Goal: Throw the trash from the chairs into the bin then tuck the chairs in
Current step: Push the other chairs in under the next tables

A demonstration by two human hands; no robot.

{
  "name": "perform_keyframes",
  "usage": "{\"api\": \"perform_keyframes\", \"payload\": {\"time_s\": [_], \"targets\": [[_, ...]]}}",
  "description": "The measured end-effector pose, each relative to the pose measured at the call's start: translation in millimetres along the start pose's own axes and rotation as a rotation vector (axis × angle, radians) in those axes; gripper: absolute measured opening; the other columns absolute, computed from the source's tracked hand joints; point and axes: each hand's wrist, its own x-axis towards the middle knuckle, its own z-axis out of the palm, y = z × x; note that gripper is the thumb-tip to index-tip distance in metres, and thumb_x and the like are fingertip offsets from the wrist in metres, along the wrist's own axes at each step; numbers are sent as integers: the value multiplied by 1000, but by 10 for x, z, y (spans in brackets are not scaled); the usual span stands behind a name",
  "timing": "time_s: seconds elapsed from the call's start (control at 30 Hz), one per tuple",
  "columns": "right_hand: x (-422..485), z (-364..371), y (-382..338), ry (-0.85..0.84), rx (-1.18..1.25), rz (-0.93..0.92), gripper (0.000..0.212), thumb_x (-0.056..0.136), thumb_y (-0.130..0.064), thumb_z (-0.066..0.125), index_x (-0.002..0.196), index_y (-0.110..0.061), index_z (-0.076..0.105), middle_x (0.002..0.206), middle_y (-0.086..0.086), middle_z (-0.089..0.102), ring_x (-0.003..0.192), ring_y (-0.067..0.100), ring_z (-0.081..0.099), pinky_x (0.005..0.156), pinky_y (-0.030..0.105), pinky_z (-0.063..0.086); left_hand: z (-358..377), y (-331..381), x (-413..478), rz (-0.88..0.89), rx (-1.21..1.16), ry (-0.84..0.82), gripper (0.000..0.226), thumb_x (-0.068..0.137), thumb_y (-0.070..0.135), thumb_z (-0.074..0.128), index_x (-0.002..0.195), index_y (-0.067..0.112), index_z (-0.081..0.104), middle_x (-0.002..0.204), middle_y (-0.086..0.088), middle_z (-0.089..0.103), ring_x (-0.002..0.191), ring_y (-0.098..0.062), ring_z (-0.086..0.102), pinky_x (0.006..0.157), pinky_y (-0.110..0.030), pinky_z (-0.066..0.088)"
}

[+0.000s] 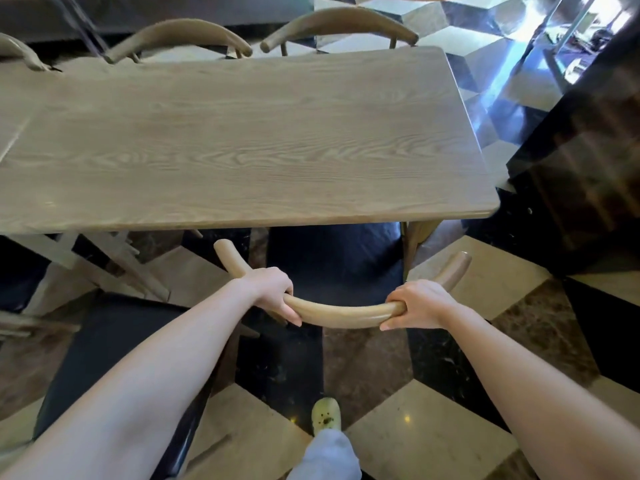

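Note:
A wooden chair with a curved backrest (343,315) and a black seat (332,258) stands at the near edge of the wooden table (242,140), its seat partly under the tabletop. My left hand (273,289) grips the left part of the backrest. My right hand (419,304) grips the right part. No trash or bin shows in view.
A second chair's black seat (114,351) sits at the near left, out from the table. Two curved chair backs (180,36) (339,24) line the far side. A dark cabinet (588,168) stands at the right. My foot (325,415) is on the checkered floor.

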Motion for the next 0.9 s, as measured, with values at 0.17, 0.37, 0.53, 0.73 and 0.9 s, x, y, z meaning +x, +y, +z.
{"api": "perform_keyframes", "payload": {"time_s": [0.17,0.37,0.53,0.73,0.9], "targets": [[57,-36,0,-17,-10,21,47,78,-64,61,112,-32,64,105,-13,65,86,1,51,71,18,34,-39,-28,50,23,23,-26,69,66,71,67,108,17,67,99,2,67,88,-15,65,72,-29,53],[60,32,-78,29,-3,49,49,78,-65,60,112,-31,65,108,-12,67,93,4,57,80,19,36,9,-90,44,40,6,-19,69,67,67,69,112,15,66,102,2,67,89,-15,65,75,-28,54],[60,69,-120,49,-18,81,51,76,-68,59,110,-31,65,107,-11,67,97,8,58,84,24,38,-3,-81,43,20,-1,-36,67,67,63,72,114,16,65,104,1,67,91,-17,65,72,-27,51],[24,138,-211,64,-35,108,53,77,-68,58,112,-29,65,106,-9,67,97,11,59,89,26,42,57,-79,36,21,-15,-54,61,72,55,73,118,16,63,108,1,65,88,-13,60,72,-23,48],[10,116,-201,41,-26,110,54,77,-67,59,113,-27,64,108,-7,67,97,11,59,89,26,41,77,-84,48,32,-39,-53,59,72,54,74,117,17,64,108,0,65,89,-13,60,68,-20,45]]}}
